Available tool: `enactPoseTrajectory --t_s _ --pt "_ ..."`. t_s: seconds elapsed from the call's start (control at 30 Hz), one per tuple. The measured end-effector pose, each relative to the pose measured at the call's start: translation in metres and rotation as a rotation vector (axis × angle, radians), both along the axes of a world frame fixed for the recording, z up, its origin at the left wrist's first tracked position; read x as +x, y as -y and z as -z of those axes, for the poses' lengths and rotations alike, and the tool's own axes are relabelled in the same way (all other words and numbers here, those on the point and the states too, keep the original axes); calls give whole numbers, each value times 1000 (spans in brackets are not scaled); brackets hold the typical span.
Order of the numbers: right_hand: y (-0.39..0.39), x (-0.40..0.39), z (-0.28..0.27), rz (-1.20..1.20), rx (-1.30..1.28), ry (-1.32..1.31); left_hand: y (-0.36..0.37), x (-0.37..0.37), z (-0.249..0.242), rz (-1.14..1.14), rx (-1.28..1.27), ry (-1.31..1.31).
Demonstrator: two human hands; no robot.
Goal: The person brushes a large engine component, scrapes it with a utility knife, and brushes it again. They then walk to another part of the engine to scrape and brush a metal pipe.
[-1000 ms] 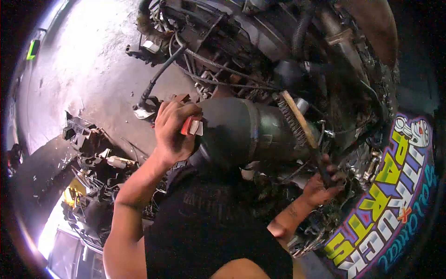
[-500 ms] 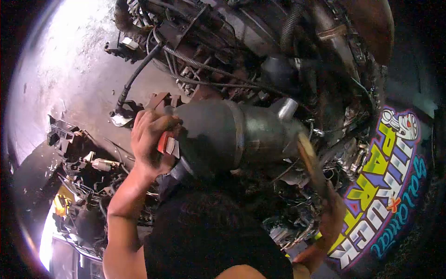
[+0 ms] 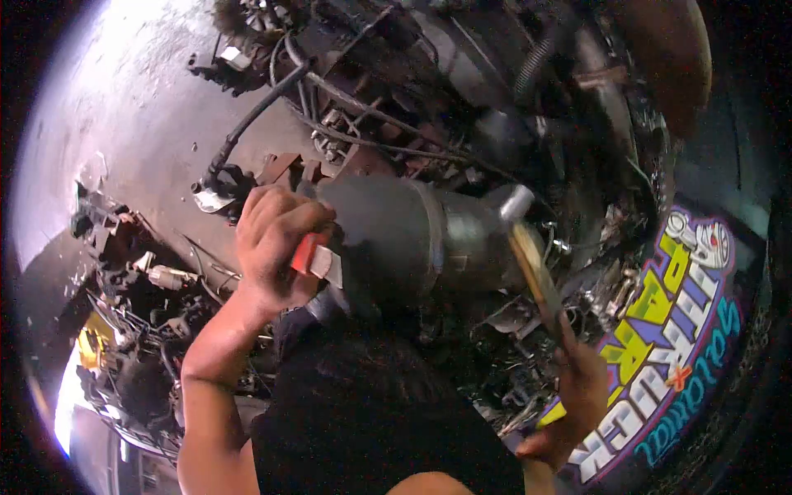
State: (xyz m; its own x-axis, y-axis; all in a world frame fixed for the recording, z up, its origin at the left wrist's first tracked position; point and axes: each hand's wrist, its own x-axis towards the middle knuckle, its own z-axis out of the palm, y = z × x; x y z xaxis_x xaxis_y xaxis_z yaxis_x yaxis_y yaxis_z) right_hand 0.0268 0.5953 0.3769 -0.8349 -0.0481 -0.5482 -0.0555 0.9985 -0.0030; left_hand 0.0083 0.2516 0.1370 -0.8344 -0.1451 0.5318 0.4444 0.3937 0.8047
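My left hand (image 3: 276, 239) is closed at the left end of a dark metal cylinder (image 3: 379, 227), fingers curled near its edge. In its grip is a red piece with a pale, flat block-like end (image 3: 318, 260). On the right, my right hand (image 3: 582, 384) is wrapped round the lower end of a wooden-handled hammer (image 3: 535, 268). The bright hammer head (image 3: 517, 202) overlaps the cylinder's right end in this view. A raised band (image 3: 433, 227) runs around the cylinder.
Behind the cylinder, thick cables (image 3: 363, 136) cross over engine parts. More greasy parts (image 3: 165, 276) lie at the left on the grey floor (image 3: 165, 124). A painted lettered sign (image 3: 660, 355) stands at the right. A ribbed hose (image 3: 535, 66) shows at the top.
The view has tilted a little, and the sign sits further left. The hammer has shifted slightly, its handle swung left toward the head's side. My left hand keeps its grip at the cylinder's end.
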Motion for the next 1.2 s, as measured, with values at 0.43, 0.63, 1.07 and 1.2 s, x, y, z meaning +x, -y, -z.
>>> enactPoseTrajectory --t_s 0.43,0.63,1.07,1.2 --pt "52 -63 -3 -304 126 110 0 2 0 -44 63 -28" --pt "43 -61 6 -265 21 -2 3 3 5 -27 50 -52" --pt "46 -6 3 -68 72 -27 9 8 5 -37 -22 -46" --pt "66 -28 65 58 -39 -163 8 11 -7 -45 18 34"
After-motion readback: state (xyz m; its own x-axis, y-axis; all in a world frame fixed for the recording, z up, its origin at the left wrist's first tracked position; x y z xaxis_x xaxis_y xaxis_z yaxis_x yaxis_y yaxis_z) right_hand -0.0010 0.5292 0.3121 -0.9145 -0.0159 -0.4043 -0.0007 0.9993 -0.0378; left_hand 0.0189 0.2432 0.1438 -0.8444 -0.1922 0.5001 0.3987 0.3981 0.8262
